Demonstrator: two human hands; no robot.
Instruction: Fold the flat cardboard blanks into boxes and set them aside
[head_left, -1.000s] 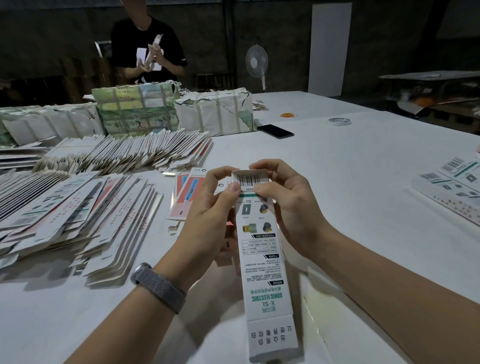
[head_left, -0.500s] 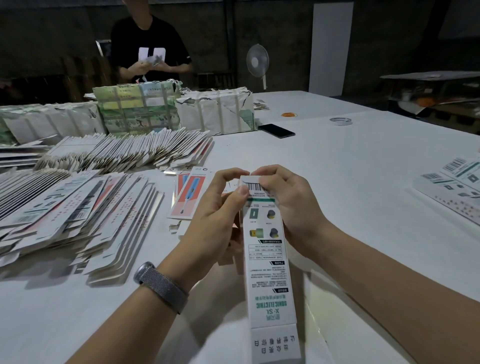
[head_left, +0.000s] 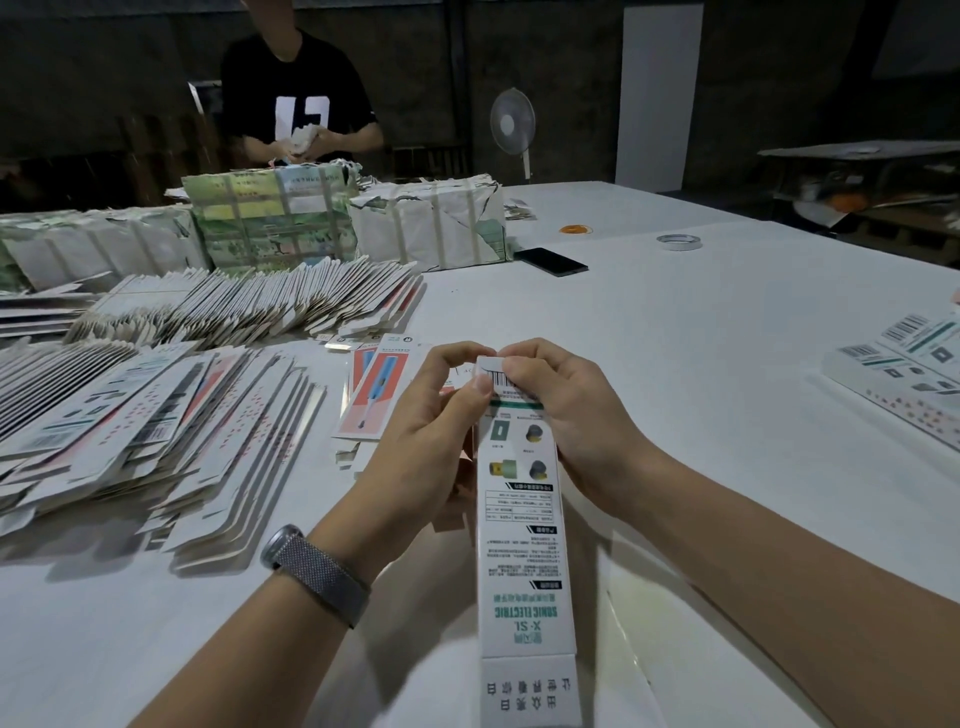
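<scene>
Item in hand: one box (head_left: 522, 545), long and narrow, already opened into a tube and held above the surface (head_left: 675, 338). Left hand (head_left: 431, 441) and right hand (head_left: 566, 415) both clasped its far end, thumbs and fingertips pinching the barcoded end flap (head_left: 496, 371) over the opening. The near flap (head_left: 530, 691), at the wrists' side of the grip, stood open and unfolded.

Progress, as judged: body formed; far end closing, not yet seated; near end left to do; then setting aside. This box looked roughly half done.

Stock remaining: flat blanks (head_left: 145, 431) in fanned rows left of the left grip, a large number; a few more blanks (head_left: 371, 395) lay just beyond the left fingers. Well past both hands sat wrapped bundles (head_left: 426, 223), strapped and unopened; contents not visible. The task as a whole appeared far from finished.

Finished lot: printed boxes or blanks (head_left: 904, 384) lay well right of the right grip; folded or flat could not be told.

Containers: the held box showed nothing inside; its interior was hidden by the hands.
</scene>
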